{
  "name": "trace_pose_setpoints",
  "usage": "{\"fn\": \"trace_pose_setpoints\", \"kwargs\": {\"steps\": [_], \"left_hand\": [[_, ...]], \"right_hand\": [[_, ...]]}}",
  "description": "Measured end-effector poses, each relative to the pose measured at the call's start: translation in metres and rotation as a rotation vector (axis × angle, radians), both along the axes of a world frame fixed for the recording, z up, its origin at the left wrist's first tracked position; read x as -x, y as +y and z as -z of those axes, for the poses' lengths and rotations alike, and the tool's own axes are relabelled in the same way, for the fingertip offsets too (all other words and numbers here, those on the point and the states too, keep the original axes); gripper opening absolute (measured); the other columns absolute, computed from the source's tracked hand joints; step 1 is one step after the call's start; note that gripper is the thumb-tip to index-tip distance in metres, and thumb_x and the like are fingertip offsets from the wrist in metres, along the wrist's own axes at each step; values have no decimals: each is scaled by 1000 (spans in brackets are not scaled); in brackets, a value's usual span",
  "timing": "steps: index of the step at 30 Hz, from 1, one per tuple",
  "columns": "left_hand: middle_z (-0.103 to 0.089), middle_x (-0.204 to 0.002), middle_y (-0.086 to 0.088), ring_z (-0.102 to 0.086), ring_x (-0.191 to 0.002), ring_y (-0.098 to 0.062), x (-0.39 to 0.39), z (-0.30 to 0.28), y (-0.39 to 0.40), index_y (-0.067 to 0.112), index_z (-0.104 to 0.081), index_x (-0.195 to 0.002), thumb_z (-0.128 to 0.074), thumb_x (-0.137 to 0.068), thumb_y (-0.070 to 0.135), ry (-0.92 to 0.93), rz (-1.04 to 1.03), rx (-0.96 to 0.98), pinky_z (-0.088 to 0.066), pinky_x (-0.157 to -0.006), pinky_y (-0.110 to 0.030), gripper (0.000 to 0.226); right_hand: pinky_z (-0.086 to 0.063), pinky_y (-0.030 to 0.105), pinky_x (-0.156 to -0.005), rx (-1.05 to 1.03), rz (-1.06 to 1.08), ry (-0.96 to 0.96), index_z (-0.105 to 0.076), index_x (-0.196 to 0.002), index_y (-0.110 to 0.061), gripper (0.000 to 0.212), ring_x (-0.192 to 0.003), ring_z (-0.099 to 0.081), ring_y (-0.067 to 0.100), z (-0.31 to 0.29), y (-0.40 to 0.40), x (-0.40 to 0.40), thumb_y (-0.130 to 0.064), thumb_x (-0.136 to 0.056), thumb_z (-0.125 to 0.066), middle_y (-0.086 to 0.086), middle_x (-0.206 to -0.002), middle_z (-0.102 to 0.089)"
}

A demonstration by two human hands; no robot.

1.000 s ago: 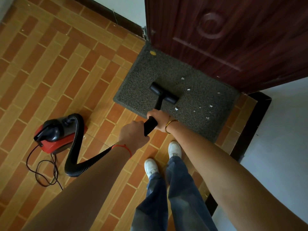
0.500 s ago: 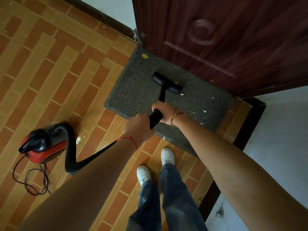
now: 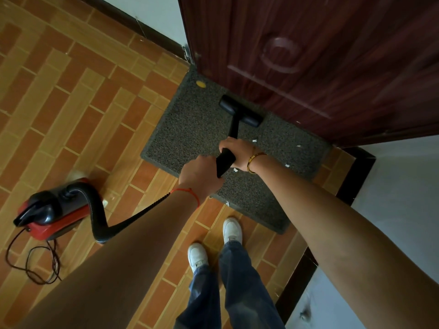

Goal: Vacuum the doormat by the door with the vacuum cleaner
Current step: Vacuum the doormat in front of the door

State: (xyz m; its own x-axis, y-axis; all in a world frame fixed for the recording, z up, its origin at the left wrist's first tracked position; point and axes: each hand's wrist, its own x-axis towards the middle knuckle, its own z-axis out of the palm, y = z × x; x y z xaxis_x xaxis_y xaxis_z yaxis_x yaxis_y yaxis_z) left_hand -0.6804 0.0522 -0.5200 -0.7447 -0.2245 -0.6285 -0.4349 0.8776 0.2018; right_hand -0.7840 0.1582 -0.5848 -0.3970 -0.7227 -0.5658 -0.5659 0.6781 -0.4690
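Hands: left hand [image 3: 202, 176] and right hand [image 3: 237, 154] both grip the black wand [image 3: 224, 161].
Nozzle [image 3: 241, 111]: on the doormat [image 3: 190, 129], at its far edge against the door [image 3: 308, 55].
Vacuum cleaner [image 3: 52, 210]: red body on the tiled floor [image 3: 71, 103], left of the mat.

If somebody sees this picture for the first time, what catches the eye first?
Both hands, left hand and right hand, grip the black wand, whose nozzle sits on the grey doormat at the dark red door. The red vacuum cleaner stands on the tiled floor at left.
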Motion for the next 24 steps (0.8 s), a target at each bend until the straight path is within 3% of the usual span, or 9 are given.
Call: {"fn": "trace_pose_setpoints", "kwargs": {"steps": [11,15,21,24], "left_hand": [[-46,-66,5,-53,-59,-17,-7,1,7,16,-59,-105,-58,-84,24,8,-27,6,-37,-44,-24,23],[-46,-65,6,-48,-53,-12,-25,-1,7,18,-58,-101,-58,-84,25,8,-46,-8,-31,-39,-22,18],[-50,-67,4,-50,-53,-12,-60,-11,5,18,-58,-95,-57,-82,23,-28,-49,-15,-31,-40,-22,14],[-48,-67,5,-46,-52,-11,-82,-15,5,20,-56,-96,-58,-81,23,-34,-54,-11,-31,-40,-22,15]], "right_hand": [[-49,33,-69,-23,-50,43,-52,-101,-15,15,-79,-56,18,0,3,-2,-11,-88,-58,2,-111,-55],[-54,40,-77,-19,-62,9,-53,-101,-15,15,-91,-62,25,-1,3,-20,-12,-87,-60,5,-109,-58],[-51,34,-69,-30,-74,27,-52,-98,-16,12,-85,-63,24,-7,1,-57,-16,-88,-59,4,-104,-60],[-53,37,-72,-34,-81,23,-52,-98,-17,11,-86,-64,25,-11,1,-81,-16,-88,-57,5,-104,-60]]}}
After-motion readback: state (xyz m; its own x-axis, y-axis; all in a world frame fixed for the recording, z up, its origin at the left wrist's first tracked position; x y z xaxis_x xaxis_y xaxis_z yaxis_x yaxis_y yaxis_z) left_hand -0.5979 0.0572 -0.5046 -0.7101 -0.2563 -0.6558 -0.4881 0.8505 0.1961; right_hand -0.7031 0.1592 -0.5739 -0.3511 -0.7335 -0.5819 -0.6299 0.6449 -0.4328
